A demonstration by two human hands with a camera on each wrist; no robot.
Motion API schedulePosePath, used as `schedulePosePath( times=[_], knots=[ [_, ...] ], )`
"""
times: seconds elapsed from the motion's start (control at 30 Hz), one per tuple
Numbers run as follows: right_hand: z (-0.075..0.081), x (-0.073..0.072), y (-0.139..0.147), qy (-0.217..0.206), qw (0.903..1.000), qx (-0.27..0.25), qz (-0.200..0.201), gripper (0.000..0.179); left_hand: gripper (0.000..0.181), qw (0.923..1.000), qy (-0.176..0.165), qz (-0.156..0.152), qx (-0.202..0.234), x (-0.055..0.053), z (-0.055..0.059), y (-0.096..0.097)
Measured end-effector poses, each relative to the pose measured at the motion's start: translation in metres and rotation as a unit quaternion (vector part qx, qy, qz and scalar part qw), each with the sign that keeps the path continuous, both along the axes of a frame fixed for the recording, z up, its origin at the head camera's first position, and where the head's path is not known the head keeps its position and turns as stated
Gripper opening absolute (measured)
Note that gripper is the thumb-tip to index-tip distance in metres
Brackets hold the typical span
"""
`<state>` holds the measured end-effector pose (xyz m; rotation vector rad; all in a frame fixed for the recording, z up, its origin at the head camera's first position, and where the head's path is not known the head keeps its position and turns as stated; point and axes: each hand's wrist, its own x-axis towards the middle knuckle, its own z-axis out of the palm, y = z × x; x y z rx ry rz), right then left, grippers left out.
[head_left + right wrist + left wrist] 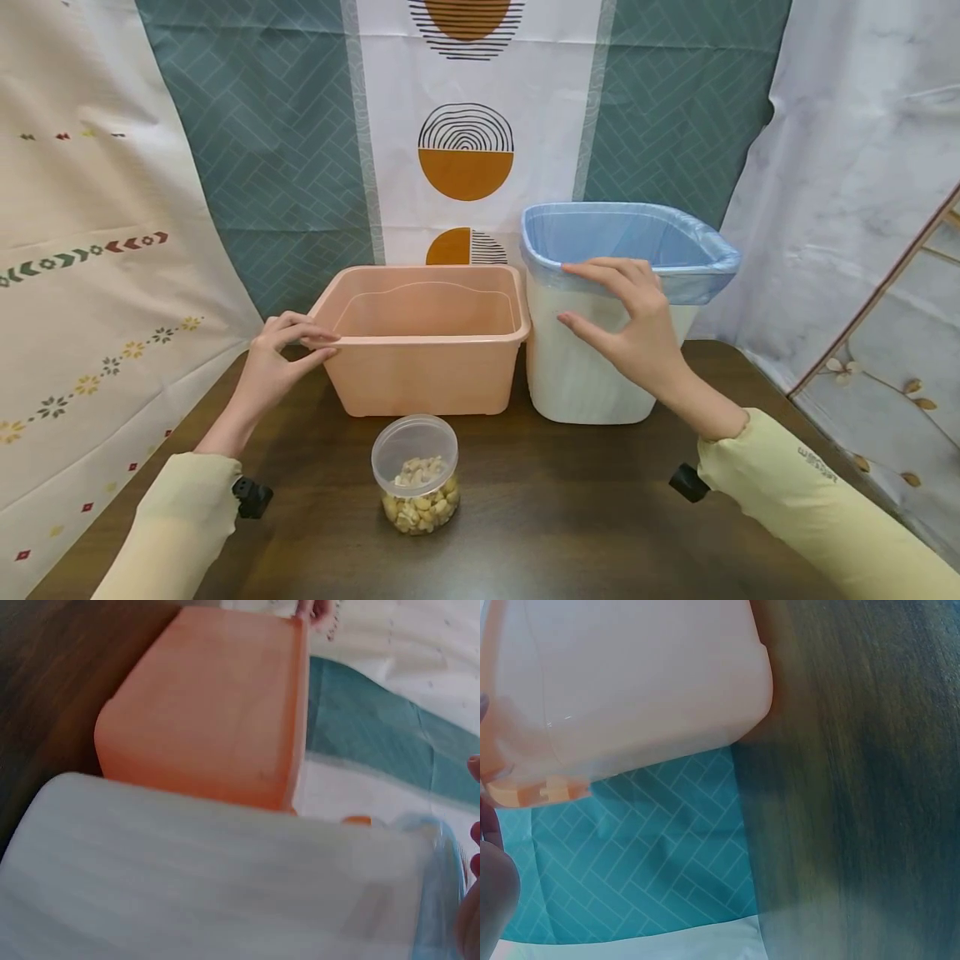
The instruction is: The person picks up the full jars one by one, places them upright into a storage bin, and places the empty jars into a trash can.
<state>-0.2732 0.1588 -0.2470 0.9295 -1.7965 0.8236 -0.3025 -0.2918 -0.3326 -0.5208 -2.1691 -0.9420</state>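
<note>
Pink tub (427,379) behind 1 jar (415,479) w/ nuts (422,510).

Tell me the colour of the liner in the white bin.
The bin liner is light blue, clearest in the head view.

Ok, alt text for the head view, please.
A person's left hand holds the near-left corner of a peach rectangular plastic tub; their empty right hand is in front of a white bin with a blue plastic liner. A clear round jar of pale nuts stands nearer, on the dark wooden table.
</note>
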Motion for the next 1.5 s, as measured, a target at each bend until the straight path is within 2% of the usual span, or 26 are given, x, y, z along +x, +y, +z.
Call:
schedulePosePath(
  times=[0.1, 0.2, 0.37, 0.63, 0.87, 0.97, 1.07, 1.17, 1.23, 1.3, 1.5],
  knots=[
    [0.0, 0.002, -0.014, 0.026, 0.9994, 0.014, 0.02, 0.047, 0.024, 1.0, 0.003, -0.007, 0.001, 0.004, 0.004, 0.007],
    [0.0, 0.004, -0.025, 0.049, 0.9973, 0.044, 0.033, 0.044, 0.022, 0.9999, 0.0, -0.015, 0.004, 0.014, 0.013, 0.016],
    [-0.006, 0.005, -0.05, 0.047, 0.9911, 0.105, 0.068, 0.05, 0.019, 0.9998, -0.006, -0.019, 0.004, 0.022, 0.02, 0.02],
    [-0.033, 0.009, -0.09, 0.014, 0.9738, 0.19, 0.124, 0.05, 0.023, 0.9999, -0.011, 0.0, -0.003, 0.001, 0.002, 0.004],
    [-0.051, 0.015, -0.112, -0.022, 0.959, 0.238, 0.152, 0.055, 0.024, 0.9998, -0.018, 0.001, 0.0, -0.003, -0.001, -0.001],
    [-0.056, 0.014, -0.118, -0.036, 0.9494, 0.269, 0.159, 0.057, 0.023, 0.9999, -0.015, 0.0, 0.001, 0.001, 0.002, 0.002],
    [-0.062, 0.011, -0.124, -0.049, 0.9369, 0.306, 0.162, 0.06, 0.021, 0.9999, -0.01, -0.006, 0.003, 0.011, 0.008, 0.009],
    [-0.069, 0.008, -0.13, -0.065, 0.9216, 0.345, 0.166, 0.065, 0.018, 0.9999, -0.003, -0.016, 0.005, 0.02, 0.014, 0.014],
    [-0.074, 0.007, -0.133, -0.082, 0.9107, 0.367, 0.17, 0.069, 0.018, 0.9998, 0.0, -0.017, 0.005, 0.022, 0.015, 0.015],
    [-0.077, 0.006, -0.136, -0.095, 0.901, 0.386, 0.173, 0.073, 0.018, 0.9999, -0.001, -0.014, 0.005, 0.02, 0.013, 0.013],
    [-0.083, 0.002, -0.141, -0.12, 0.8723, 0.44, 0.178, 0.074, 0.023, 1.0, -0.004, 0.003, -0.005, 0.002, -0.001, 0.0]
  ],
)
